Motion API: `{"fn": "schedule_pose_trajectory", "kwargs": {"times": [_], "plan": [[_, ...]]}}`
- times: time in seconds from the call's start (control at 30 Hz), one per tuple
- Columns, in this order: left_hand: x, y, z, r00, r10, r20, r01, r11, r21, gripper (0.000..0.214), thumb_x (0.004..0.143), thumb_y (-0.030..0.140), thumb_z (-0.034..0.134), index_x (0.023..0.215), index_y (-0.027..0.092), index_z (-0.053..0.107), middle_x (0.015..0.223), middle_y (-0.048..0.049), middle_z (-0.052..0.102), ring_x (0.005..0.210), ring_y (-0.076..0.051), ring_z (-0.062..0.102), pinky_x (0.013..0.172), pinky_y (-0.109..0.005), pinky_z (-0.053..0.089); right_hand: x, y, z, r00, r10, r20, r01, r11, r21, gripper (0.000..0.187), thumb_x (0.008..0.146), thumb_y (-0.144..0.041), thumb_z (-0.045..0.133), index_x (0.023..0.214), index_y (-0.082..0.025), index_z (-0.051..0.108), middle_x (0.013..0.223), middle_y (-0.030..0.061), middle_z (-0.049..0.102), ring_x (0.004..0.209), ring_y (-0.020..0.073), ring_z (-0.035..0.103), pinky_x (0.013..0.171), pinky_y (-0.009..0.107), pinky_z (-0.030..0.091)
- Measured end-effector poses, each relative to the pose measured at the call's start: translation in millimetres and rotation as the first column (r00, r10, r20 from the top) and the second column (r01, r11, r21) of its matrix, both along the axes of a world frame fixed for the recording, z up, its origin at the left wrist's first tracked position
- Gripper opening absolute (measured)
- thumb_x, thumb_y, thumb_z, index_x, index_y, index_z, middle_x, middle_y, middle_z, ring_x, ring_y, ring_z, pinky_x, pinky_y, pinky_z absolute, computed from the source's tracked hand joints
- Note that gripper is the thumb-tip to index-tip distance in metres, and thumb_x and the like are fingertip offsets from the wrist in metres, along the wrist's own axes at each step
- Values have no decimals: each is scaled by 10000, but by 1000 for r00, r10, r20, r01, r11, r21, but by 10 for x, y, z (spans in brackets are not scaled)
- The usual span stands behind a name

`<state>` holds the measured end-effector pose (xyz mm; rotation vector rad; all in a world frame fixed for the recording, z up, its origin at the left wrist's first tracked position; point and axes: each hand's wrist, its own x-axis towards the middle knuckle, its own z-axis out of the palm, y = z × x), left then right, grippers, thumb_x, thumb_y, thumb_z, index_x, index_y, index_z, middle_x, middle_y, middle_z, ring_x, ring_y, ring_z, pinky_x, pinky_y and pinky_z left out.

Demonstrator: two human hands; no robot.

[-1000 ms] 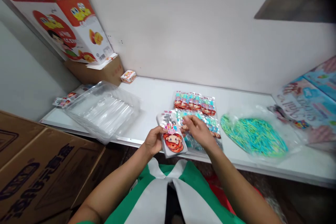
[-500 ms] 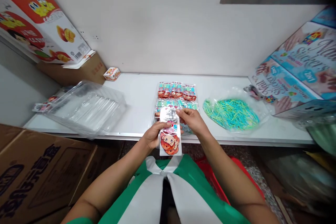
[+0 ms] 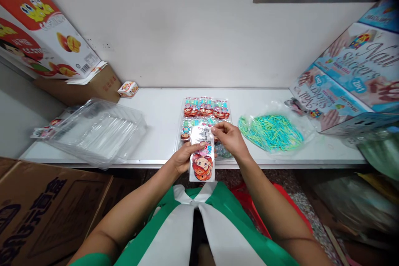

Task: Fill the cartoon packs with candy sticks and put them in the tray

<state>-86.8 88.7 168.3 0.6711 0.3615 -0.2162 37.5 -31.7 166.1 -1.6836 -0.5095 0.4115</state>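
Observation:
A stack of white packets (image 3: 202, 169) printed with a red-haired cartoon face is in my left hand (image 3: 184, 156), its thumb pressed across the front. The fingers of my right hand (image 3: 230, 136) pinch the packets' upper right corner. Just behind them on the table lies a clear plastic tray (image 3: 229, 110) with rows of similar packets and blue-green sticks; its front part is partly hidden by my hands. To the right is a clear bag (image 3: 307, 131) of thin green and blue sticks (image 3: 274, 133).
On the left of the white table (image 3: 162, 112) rest empty clear plastic trays (image 3: 96, 133) and a small printed box (image 3: 128, 89). Large cartons (image 3: 59, 41) stand behind them, and nail sticker boxes (image 3: 349, 79) stand at the right. A brown carton (image 3: 56, 208) is at lower left, a red basket (image 3: 258, 212) below.
Both hands still hold the packets at nearly the same place. The view has shifted slightly, and the packets' upper edge is tilted a little differently.

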Motion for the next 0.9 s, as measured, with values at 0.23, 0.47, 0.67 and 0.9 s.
{"fn": "schedule_pose_trajectory", "kwargs": {"times": [0.23, 0.47, 0.67, 0.9], "plan": [[74, 32, 5, 1000, 6, -28, -6, 1000, 0, 373, 688, 170, 712, 1041, 116, 605, 840, -123, 705, 787, -285, 681, 728, -383, 522, 10, 39, 55, 999, -50, 23, 46, 989, 144, 241, 734, -417, 634, 743, -181, 590, 621, -24, 558, 543, 102, 483, 511, 227, 390], [105, 51, -33, 999, 6, -51, -3, 999, 50, 413, 644, 127, 735, 1035, 97, 608, 813, -122, 707, 731, -271, 684, 720, -375, 521, 63, 56, 39, 988, 124, -95, -111, 985, 131, 276, 727, -447, 642, 794, -180, 664, 596, -24, 556, 548, 113, 476, 534, 252, 394], [112, 41, -94, 998, 29, -49, -24, 995, 96, 343, 616, 143, 760, 931, 83, 638, 779, -123, 705, 674, -236, 676, 709, -341, 511, 2, 79, -21, 1000, 27, 13, -28, 995, 94, 321, 678, -447, 693, 601, -176, 540, 547, -42, 475, 521, 96, 411, 509, 234, 342], [119, 29, -84, 999, 12, -40, -9, 997, 80, 394, 625, 147, 746, 996, 96, 627, 822, -124, 706, 711, -255, 680, 710, -354, 519, 7, 58, -44, 999, 50, 23, -52, 994, 96, 309, 759, -468, 601, 651, -180, 583, 578, -19, 497, 565, 119, 443, 534, 241, 368]]}}
